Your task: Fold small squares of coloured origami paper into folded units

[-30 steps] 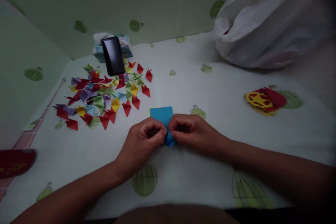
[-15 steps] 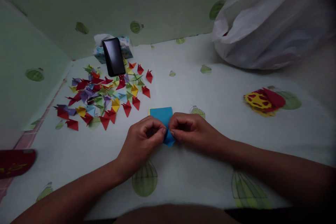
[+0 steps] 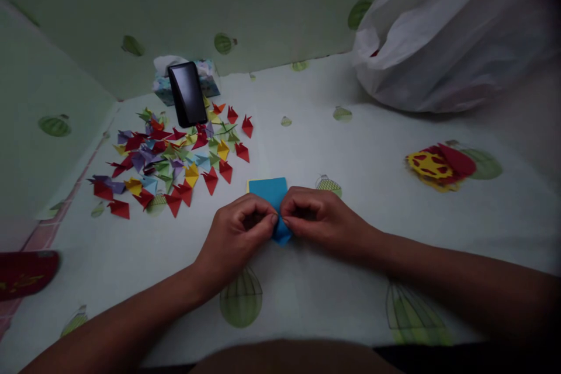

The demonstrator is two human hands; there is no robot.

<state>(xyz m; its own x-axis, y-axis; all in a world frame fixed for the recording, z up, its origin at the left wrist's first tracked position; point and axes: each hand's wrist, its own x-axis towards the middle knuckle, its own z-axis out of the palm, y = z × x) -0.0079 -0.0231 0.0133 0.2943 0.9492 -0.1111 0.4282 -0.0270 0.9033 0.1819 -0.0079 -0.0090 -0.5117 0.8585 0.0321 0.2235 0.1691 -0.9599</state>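
While the desk is carrying a white bag at far right and a spread of paper birds at left, the left hand and right hand, beside a blue paper square, are pinching a small folded blue piece between fingertips.

folded blue paper: 1 | paper birds: dozens | phone: 1 | tissue box: 1 | bag: 1

Mid-table is open; origami (plus phone) blocks left.
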